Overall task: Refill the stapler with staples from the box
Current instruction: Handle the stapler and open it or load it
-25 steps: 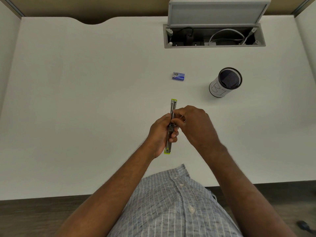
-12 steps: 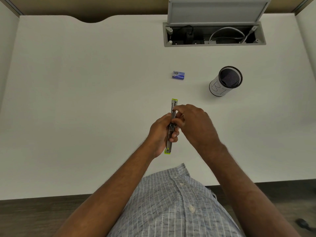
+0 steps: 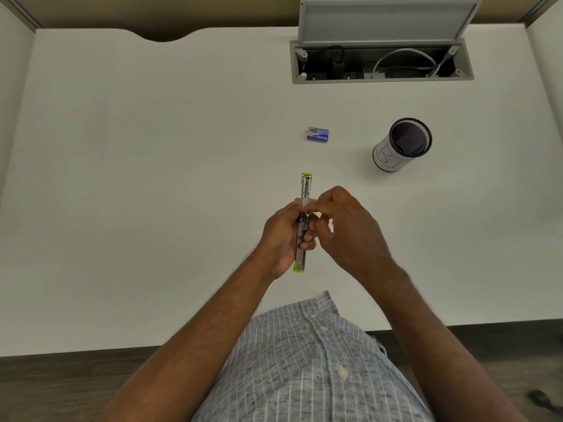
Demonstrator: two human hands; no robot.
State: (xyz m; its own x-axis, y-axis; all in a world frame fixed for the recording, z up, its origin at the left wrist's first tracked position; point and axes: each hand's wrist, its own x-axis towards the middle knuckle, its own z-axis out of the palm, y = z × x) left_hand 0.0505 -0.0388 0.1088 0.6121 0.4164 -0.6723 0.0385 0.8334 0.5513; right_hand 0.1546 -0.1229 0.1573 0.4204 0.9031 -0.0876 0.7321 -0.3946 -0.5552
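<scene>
Since a moment ago the right hand [image 3: 350,229] has lifted its fingertips a little higher along the stapler [image 3: 303,222], and the knuckles now arch more; the left hand [image 3: 281,236] has not shifted. That left hand is wrapped shut around the middle of the stapler, thumb side toward the body, holding it above the tabletop [image 3: 152,178] with its length pointing away from the person, one green-tipped end far, the other near. The right hand's fingers [image 3: 313,207] are curled and pinched at the metal rail just above the left hand's grip; whether they hold a strip of staples is too small to tell. Both forearms reach in from the near edge and meet at the centre. The blue staple box [image 3: 317,134] lies flat beyond the stapler, well apart from it. A mesh pen cup [image 3: 402,145] stands to the right of the box. An open cable hatch [image 3: 382,60] sits at the far edge. Bare tabletop lies wide to the left and right of the hands.
</scene>
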